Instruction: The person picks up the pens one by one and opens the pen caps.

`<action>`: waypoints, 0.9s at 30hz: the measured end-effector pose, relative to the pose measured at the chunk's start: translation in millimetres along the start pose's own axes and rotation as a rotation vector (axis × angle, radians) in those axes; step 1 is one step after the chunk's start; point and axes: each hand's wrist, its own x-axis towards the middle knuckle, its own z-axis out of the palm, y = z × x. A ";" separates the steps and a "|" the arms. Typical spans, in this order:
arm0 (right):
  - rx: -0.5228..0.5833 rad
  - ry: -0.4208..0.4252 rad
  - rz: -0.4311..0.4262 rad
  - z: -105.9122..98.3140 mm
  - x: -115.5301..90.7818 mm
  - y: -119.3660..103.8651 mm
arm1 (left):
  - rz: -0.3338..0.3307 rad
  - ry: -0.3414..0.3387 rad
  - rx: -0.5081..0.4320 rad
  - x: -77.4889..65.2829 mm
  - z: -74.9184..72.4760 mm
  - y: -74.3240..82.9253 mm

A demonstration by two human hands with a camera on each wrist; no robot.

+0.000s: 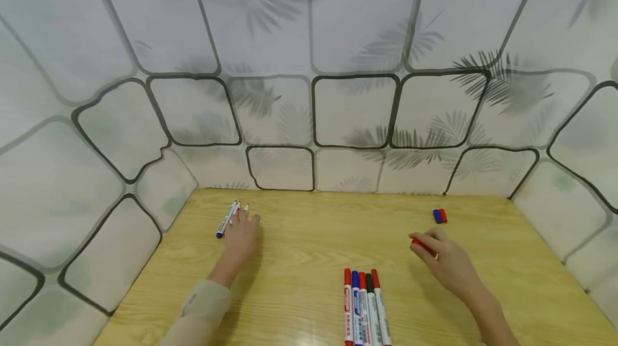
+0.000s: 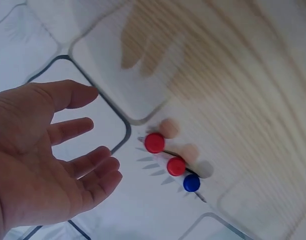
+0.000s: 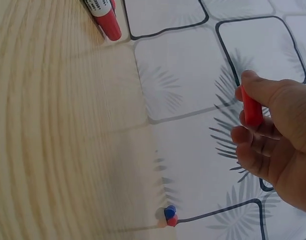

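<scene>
My left hand [image 1: 243, 236], its fingers spread and loosely bent, hovers over three white markers at the back left of the table. Beside the fingers, a blue-ended marker [image 1: 227, 220] lies outermost. The left wrist view shows nothing in that hand's grasp, with two red marker ends [image 2: 154, 143] and a blue marker end [image 2: 191, 183] off its fingertips. On the right side, my right hand [image 1: 451, 263] pinches a red marker cap [image 3: 251, 106] between thumb and fingers, above the tabletop. Past it lie a blue cap [image 1: 436, 216] and a red cap [image 1: 443, 215], side by side.
Several capped markers [image 1: 363, 306] with red, blue and black caps lie in a row at the front of the wooden table [image 1: 309, 233]. A patterned white wall covering [image 1: 352, 110] rises along the table's back and sides.
</scene>
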 end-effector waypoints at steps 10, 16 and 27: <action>0.051 0.063 0.012 -2.4 6.6 35.2 | -0.001 0.052 -0.149 -16.9 -12.0 18.1; 0.013 0.062 0.110 -9.9 10.4 64.8 | 0.047 0.096 -0.186 -30.3 -17.4 28.1; 0.042 0.012 0.324 -21.8 25.5 119.2 | 0.138 0.120 -0.201 -61.9 -24.7 56.3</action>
